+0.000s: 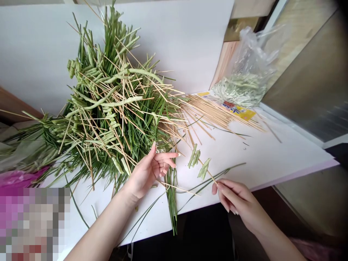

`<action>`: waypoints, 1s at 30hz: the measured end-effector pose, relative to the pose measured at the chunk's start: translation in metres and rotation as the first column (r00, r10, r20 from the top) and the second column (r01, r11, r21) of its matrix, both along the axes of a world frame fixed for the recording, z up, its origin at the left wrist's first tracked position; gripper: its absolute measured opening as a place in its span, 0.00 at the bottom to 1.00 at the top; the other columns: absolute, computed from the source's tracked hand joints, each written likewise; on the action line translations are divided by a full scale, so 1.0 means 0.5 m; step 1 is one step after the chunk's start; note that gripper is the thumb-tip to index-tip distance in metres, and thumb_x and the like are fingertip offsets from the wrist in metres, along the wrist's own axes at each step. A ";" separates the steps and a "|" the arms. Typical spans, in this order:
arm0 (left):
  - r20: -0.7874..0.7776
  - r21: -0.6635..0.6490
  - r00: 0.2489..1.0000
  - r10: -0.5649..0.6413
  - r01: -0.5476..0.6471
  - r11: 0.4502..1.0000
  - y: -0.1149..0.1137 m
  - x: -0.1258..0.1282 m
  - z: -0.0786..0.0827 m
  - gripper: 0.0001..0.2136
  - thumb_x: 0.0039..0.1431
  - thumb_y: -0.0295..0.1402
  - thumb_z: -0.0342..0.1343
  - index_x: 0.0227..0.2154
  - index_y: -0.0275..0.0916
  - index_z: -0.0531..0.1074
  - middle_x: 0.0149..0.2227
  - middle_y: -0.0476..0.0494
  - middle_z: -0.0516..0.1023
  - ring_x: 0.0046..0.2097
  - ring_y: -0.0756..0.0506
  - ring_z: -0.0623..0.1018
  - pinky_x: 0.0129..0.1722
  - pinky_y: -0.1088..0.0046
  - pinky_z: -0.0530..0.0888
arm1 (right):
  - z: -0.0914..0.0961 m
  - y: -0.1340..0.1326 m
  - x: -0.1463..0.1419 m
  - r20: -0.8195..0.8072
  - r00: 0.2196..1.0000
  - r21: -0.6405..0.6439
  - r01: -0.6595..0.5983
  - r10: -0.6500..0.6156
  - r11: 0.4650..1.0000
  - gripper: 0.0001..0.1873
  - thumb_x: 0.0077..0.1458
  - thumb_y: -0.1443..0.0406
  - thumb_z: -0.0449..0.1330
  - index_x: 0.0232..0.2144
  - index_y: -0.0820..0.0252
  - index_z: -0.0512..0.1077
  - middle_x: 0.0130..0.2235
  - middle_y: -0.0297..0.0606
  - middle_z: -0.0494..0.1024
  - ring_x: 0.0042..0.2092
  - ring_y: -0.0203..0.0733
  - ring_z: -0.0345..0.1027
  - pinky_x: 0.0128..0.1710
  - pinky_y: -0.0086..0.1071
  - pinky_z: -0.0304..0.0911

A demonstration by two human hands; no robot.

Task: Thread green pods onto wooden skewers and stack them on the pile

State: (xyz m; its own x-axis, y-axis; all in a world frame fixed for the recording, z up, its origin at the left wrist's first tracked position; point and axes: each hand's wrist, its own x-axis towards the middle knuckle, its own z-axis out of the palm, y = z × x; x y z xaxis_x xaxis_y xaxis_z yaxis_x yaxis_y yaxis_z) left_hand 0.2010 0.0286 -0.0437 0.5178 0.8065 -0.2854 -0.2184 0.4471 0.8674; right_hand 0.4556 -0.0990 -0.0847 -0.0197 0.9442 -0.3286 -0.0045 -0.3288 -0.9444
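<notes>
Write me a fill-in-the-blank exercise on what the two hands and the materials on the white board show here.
1. The right hand pinches the end of a thin wooden ____ that carries folded leaf pieces.
2. The left hand, fingers open, lies beside a pile of sticks and long ____ leaves.
3. The clear plastic bag sits at the far ____ corner of the white board.
Missing words: stick; green; right.

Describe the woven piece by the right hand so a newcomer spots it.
From the big heap of green blades on the white board, move right. There the right hand pinches a thin stick carrying a small woven green piece. Unlike the two similar pieces up-left, it sits nearest that hand.
</notes>
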 end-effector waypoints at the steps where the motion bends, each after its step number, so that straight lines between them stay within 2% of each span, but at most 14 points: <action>1: 0.004 0.000 1.000 0.000 0.000 1.000 0.001 0.000 -0.001 0.31 0.67 0.55 0.50 0.44 0.30 0.84 0.33 0.37 0.81 0.28 0.52 0.66 0.28 0.80 0.66 | 0.001 0.000 -0.001 0.005 1.000 -0.001 0.007 -0.007 1.000 0.29 0.61 0.40 0.59 0.32 0.60 0.73 0.19 0.27 0.62 0.22 0.32 0.45 0.23 0.30 0.38; 6: -0.031 0.047 1.000 -0.005 0.007 0.999 0.000 0.002 -0.007 0.32 0.66 0.58 0.48 0.45 0.33 0.84 0.33 0.38 0.80 0.27 0.51 0.66 0.25 0.77 0.64 | 0.001 -0.001 -0.005 0.025 0.999 0.011 0.022 -0.022 1.000 0.30 0.61 0.39 0.59 0.34 0.61 0.74 0.19 0.27 0.61 0.22 0.32 0.45 0.23 0.30 0.40; 8: -0.130 0.171 0.990 0.046 -0.024 0.985 -0.004 0.002 -0.006 0.33 0.67 0.58 0.44 0.45 0.35 0.84 0.34 0.38 0.81 0.28 0.49 0.68 0.27 0.75 0.65 | 0.000 0.000 -0.005 0.031 0.999 0.016 0.013 -0.013 1.000 0.30 0.61 0.39 0.58 0.33 0.60 0.74 0.19 0.27 0.61 0.22 0.33 0.46 0.23 0.31 0.41; 9: -0.207 0.288 0.972 0.110 -0.047 0.957 -0.006 0.001 -0.004 0.32 0.69 0.57 0.43 0.46 0.36 0.84 0.35 0.38 0.81 0.30 0.48 0.69 0.29 0.73 0.66 | -0.001 0.000 -0.005 0.035 0.999 0.017 0.008 -0.008 1.000 0.30 0.61 0.39 0.58 0.33 0.60 0.74 0.19 0.27 0.61 0.22 0.33 0.46 0.23 0.31 0.41; 10: -0.289 0.435 0.936 0.203 -0.060 0.898 -0.008 -0.001 -0.001 0.30 0.70 0.54 0.43 0.47 0.37 0.83 0.37 0.39 0.82 0.33 0.46 0.71 0.33 0.71 0.68 | -0.001 0.000 -0.004 0.039 0.999 0.018 0.003 -0.004 1.000 0.30 0.62 0.39 0.58 0.33 0.60 0.73 0.19 0.27 0.61 0.22 0.33 0.46 0.23 0.30 0.42; 11: -0.355 0.591 0.879 0.319 -0.054 0.805 -0.009 -0.003 0.002 0.27 0.71 0.52 0.43 0.49 0.38 0.82 0.41 0.39 0.83 0.37 0.45 0.74 0.38 0.69 0.70 | -0.001 0.000 -0.003 0.040 0.999 0.019 -0.002 0.001 1.000 0.30 0.62 0.39 0.58 0.33 0.60 0.73 0.19 0.27 0.61 0.22 0.33 0.46 0.23 0.30 0.42; 13: -0.401 0.830 0.722 0.563 0.026 0.558 -0.009 -0.011 0.008 0.22 0.73 0.45 0.45 0.54 0.38 0.79 0.48 0.39 0.82 0.47 0.42 0.75 0.51 0.65 0.68 | -0.002 -0.001 -0.002 0.041 0.999 0.020 -0.010 0.009 1.000 0.30 0.62 0.39 0.58 0.33 0.60 0.74 0.19 0.27 0.61 0.22 0.33 0.46 0.24 0.30 0.42; 15: -0.370 0.924 0.562 0.740 0.142 0.355 -0.004 -0.019 0.011 0.20 0.73 0.41 0.47 0.59 0.38 0.74 0.55 0.37 0.78 0.56 0.39 0.71 0.59 0.61 0.63 | -0.002 -0.001 -0.002 0.044 0.999 0.020 -0.014 0.013 1.000 0.29 0.63 0.39 0.57 0.33 0.60 0.74 0.19 0.27 0.61 0.22 0.33 0.46 0.23 0.30 0.43; 17: -0.353 0.929 0.405 0.843 0.257 0.266 0.003 -0.026 0.009 0.23 0.71 0.40 0.49 0.64 0.36 0.69 0.63 0.34 0.72 0.60 0.35 0.67 0.63 0.56 0.60 | -0.003 -0.002 -0.002 0.052 0.999 0.022 -0.016 0.015 1.000 0.29 0.63 0.39 0.57 0.33 0.60 0.73 0.19 0.27 0.62 0.21 0.33 0.47 0.23 0.30 0.44; 18: -0.362 0.913 0.326 0.873 0.314 0.261 0.007 -0.027 0.006 0.26 0.70 0.41 0.50 0.66 0.34 0.65 0.66 0.32 0.67 0.62 0.32 0.65 0.63 0.53 0.59 | -0.003 -0.002 -0.002 0.058 0.998 0.025 -0.018 0.016 1.000 0.29 0.63 0.40 0.57 0.33 0.60 0.73 0.19 0.28 0.62 0.21 0.33 0.47 0.24 0.30 0.45; 20: -0.401 0.860 0.187 0.897 0.414 0.298 0.014 -0.028 -0.003 0.30 0.69 0.42 0.51 0.69 0.33 0.60 0.70 0.31 0.60 0.63 0.28 0.62 0.62 0.47 0.59 | -0.004 -0.003 -0.003 0.070 0.997 0.027 -0.022 0.020 0.999 0.29 0.63 0.40 0.56 0.33 0.59 0.73 0.19 0.28 0.62 0.21 0.33 0.47 0.24 0.30 0.46; 22: -0.448 0.800 0.101 0.888 0.488 0.348 0.018 -0.025 -0.012 0.30 0.70 0.43 0.50 0.70 0.35 0.58 0.72 0.31 0.58 0.65 0.25 0.62 0.60 0.44 0.59 | -0.005 -0.003 -0.003 0.080 0.997 0.024 -0.023 0.021 0.999 0.29 0.63 0.40 0.56 0.33 0.59 0.73 0.19 0.28 0.62 0.21 0.34 0.48 0.24 0.30 0.47; 25: -0.494 0.731 0.053 0.868 0.566 0.382 0.020 -0.021 -0.021 0.27 0.71 0.42 0.49 0.68 0.39 0.62 0.72 0.34 0.57 0.66 0.25 0.60 0.60 0.40 0.57 | -0.006 -0.004 -0.003 0.085 0.996 0.026 -0.021 0.018 0.999 0.29 0.63 0.40 0.56 0.33 0.59 0.73 0.19 0.28 0.62 0.21 0.34 0.48 0.24 0.30 0.47; 30: -0.510 0.681 0.021 0.860 0.620 0.389 0.019 -0.019 -0.025 0.20 0.70 0.42 0.51 0.60 0.44 0.74 0.72 0.35 0.58 0.67 0.24 0.60 0.59 0.38 0.58 | -0.005 -0.004 -0.002 0.071 0.997 0.025 -0.033 0.031 0.999 0.29 0.64 0.40 0.56 0.33 0.59 0.73 0.19 0.27 0.62 0.22 0.33 0.47 0.24 0.30 0.45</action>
